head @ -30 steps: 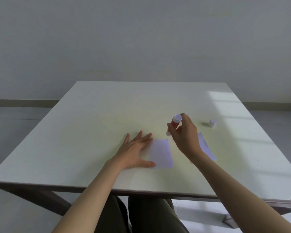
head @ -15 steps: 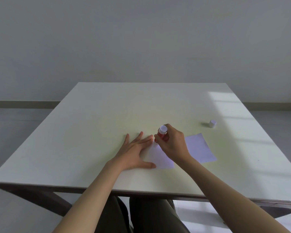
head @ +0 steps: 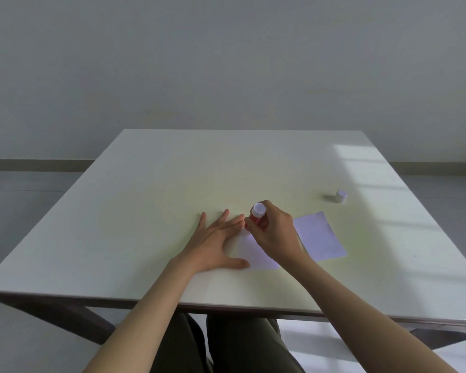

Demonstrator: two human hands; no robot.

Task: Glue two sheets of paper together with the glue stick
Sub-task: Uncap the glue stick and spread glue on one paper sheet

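Note:
Two pale lilac sheets lie on the white table [head: 151, 200]. The near sheet [head: 256, 253] sits in front of me, and my left hand [head: 213, 243] lies flat with spread fingers along its left edge. My right hand [head: 273, 234] grips the red glue stick [head: 256, 214], white end up, with its lower end down at the sheet's far left corner. That hand hides the sheet's right part. The second sheet [head: 319, 235] lies just to the right, apart from both hands.
The glue stick's white cap [head: 341, 196] stands alone at the right, beyond the second sheet. A patch of window light falls across the table's right side. My knees show under the near table edge.
My right hand has carried the glue stick down and to the left, from above the gap between the sheets to the near sheet's far left corner. The left hand stayed put.

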